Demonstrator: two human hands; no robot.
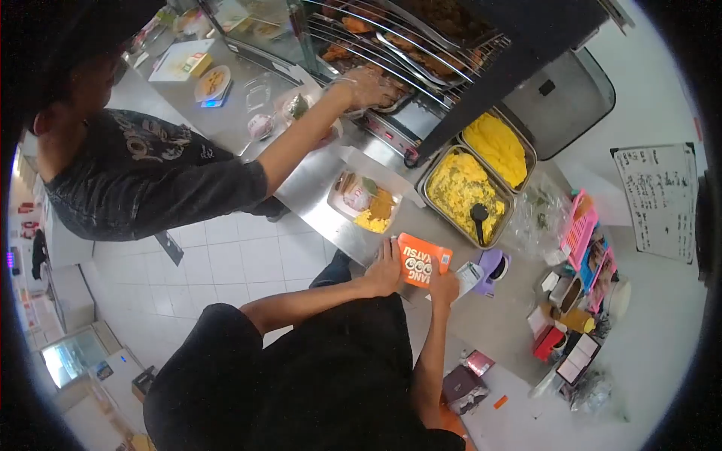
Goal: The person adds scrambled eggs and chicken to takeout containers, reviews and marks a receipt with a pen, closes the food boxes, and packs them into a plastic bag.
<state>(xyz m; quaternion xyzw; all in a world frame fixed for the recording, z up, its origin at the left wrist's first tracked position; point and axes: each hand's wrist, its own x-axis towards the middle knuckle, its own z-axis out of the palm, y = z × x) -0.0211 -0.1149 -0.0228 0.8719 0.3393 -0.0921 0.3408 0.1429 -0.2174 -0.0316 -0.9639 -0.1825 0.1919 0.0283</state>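
Along a metal counter (314,194) above a white tiled floor (233,259), the person's left hand (385,268) and right hand (444,287) both gripped an orange box (420,258) at its opposite sides, near the counter's edge. An open meal box (364,200) lay just beyond it, next to a metal tray of yellow food (460,180) with a black scoop (479,214) in it. A purple tape dispenser (492,269) stood near the right hand, a pink basket (577,229) farther along, and a whiteboard (653,201) hung on the white wall (662,98).

The box's underside was out of sight, and the fingers curled beneath it could not be made out. A co-worker's gloved hand (368,86) reached into a display case (444,120), its fingertips hard to make out among the trays. The whiteboard's writing was too small to read, and darkness cut off the picture's corners.
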